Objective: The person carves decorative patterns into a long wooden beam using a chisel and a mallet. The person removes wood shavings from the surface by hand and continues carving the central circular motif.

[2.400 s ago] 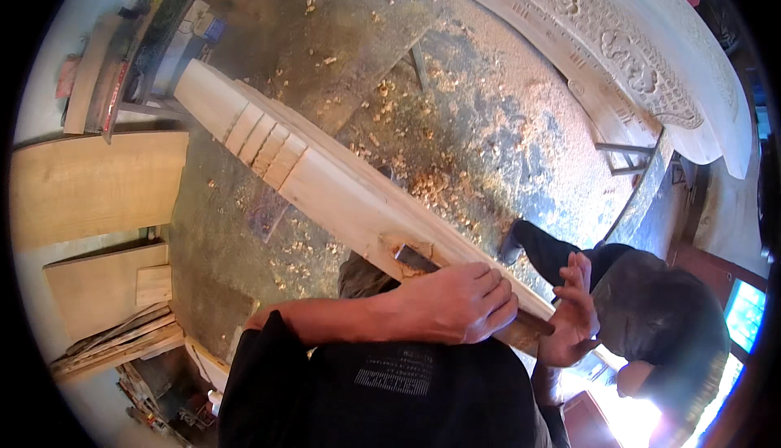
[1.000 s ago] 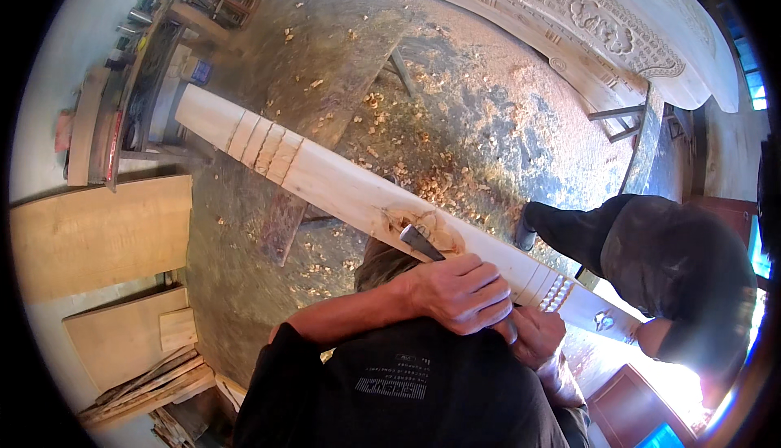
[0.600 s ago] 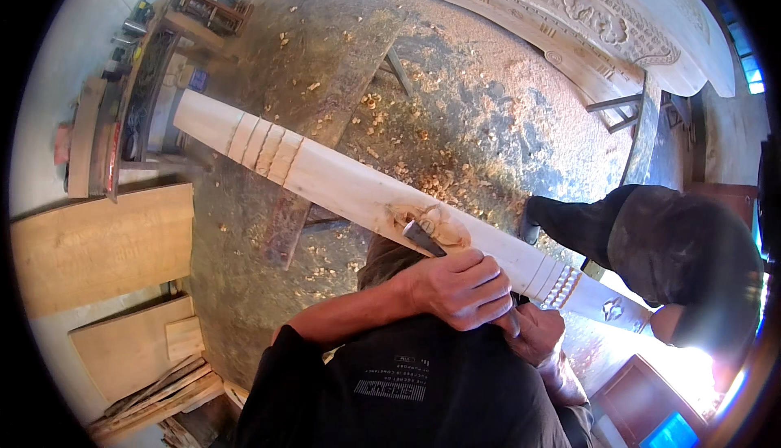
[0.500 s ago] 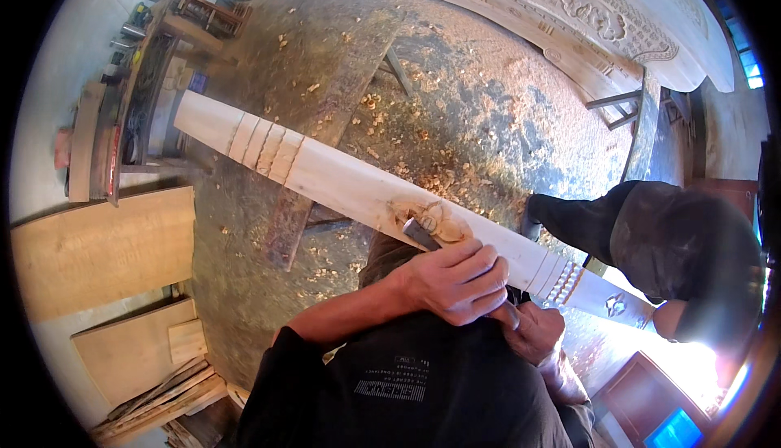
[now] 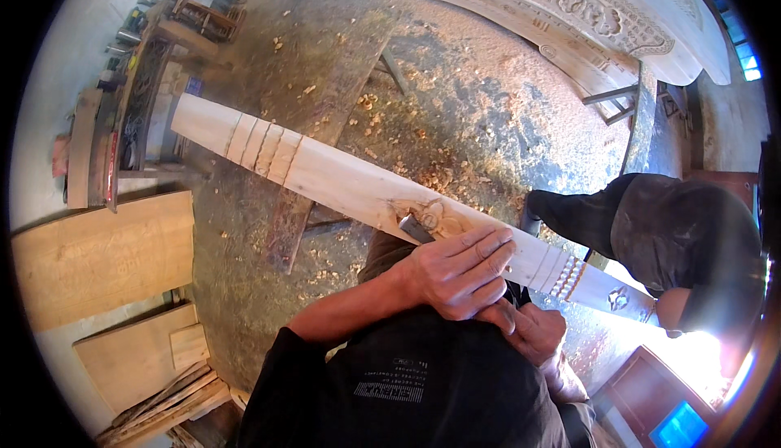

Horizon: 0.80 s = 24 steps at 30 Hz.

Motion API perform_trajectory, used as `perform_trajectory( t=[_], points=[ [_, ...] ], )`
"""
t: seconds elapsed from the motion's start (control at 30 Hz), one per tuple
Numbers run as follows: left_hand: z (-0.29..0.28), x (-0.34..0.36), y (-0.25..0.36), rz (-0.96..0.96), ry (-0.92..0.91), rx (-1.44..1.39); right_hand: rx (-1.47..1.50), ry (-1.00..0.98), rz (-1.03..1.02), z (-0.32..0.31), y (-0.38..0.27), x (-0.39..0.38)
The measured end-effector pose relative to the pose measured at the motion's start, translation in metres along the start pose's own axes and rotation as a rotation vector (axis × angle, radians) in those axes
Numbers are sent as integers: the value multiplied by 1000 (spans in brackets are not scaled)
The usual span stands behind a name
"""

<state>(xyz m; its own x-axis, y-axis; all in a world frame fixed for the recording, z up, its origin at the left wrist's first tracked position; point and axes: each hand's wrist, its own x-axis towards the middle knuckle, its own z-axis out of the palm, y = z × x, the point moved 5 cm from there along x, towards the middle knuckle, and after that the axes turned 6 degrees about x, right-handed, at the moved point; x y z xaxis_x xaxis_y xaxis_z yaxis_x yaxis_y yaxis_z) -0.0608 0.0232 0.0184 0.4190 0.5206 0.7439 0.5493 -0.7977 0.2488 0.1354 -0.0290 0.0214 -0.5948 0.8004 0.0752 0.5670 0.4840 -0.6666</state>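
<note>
A long, pale, tapered piece of wood (image 5: 346, 176) lies slantwise in front of me, with banded grooves toward both ends. A carved relief (image 5: 443, 219) of rounded, petal-like shapes stands out near its middle. My left hand (image 5: 465, 273) is closed round the shank of a gouge (image 5: 416, 228), whose wide metal blade end rests at the left side of the carving. Its outer fingers lie against the wood's near edge. My right hand (image 5: 533, 330) is closed just behind it, at the handle end of the gouge; the handle itself is mostly hidden by my fingers.
A person in dark clothes (image 5: 679, 232) is at the right end of the wood. Wooden trestles (image 5: 285, 237) stand below it, and shavings (image 5: 439, 180) litter the floor. A large carved panel (image 5: 590, 9) lies across the back. Boards (image 5: 106, 253) lean at the left beside a tool-laden bench (image 5: 142, 98).
My left fingers have shifted slightly up and right onto the wood, straightening a little. The gouge blade stays at almost the same place by the carving.
</note>
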Motion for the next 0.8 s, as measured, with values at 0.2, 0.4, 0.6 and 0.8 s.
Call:
perform_trajectory(
  t=[0.2, 0.4, 0.6, 0.8],
  points=[
    [1, 0, 1, -30, 61, -12, 33, 40, 44, 1, 2, 4],
    [1, -4, 0, 17, 50, 36, 32, 49, 10, 6, 8, 3],
    [-1, -4, 0, 62, 84, -4, -4, 1, 32, 8, 5, 11],
    [-3, -9, -5, 87, 95, -25, 13, 87, 37, 17, 1, 25]
  ],
)
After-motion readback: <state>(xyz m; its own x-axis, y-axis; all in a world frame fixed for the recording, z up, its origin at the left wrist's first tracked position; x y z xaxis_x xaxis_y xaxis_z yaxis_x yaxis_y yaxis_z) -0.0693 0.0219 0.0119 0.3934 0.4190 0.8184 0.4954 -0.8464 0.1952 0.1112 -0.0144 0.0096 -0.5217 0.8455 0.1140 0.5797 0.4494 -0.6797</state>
